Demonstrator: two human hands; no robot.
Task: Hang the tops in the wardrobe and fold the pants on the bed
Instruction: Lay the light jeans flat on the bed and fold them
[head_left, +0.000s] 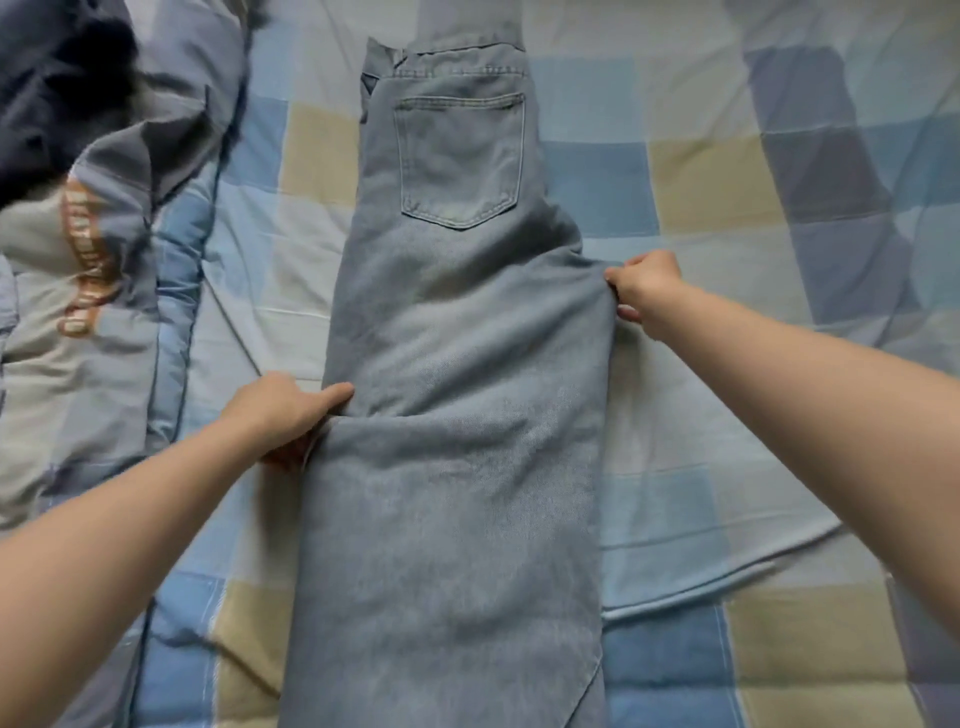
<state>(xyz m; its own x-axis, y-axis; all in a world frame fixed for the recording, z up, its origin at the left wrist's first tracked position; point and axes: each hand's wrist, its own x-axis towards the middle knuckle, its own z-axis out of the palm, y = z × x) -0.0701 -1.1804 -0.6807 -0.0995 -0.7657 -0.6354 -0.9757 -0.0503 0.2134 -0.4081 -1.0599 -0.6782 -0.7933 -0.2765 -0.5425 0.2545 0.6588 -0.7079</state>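
Light blue jeans lie lengthwise on the bed, folded leg over leg, waistband far from me and a back pocket facing up. My left hand grips the jeans' left edge at about knee height, thumb on top and fingers tucked under the cloth. My right hand pinches the right edge at the crotch point, fingers curled round the denim. The leg ends run out of view at the bottom.
The bed carries a checked cover in blue, beige and white. At the left lies a pile of clothes: a grey top with orange lettering and a dark navy garment.
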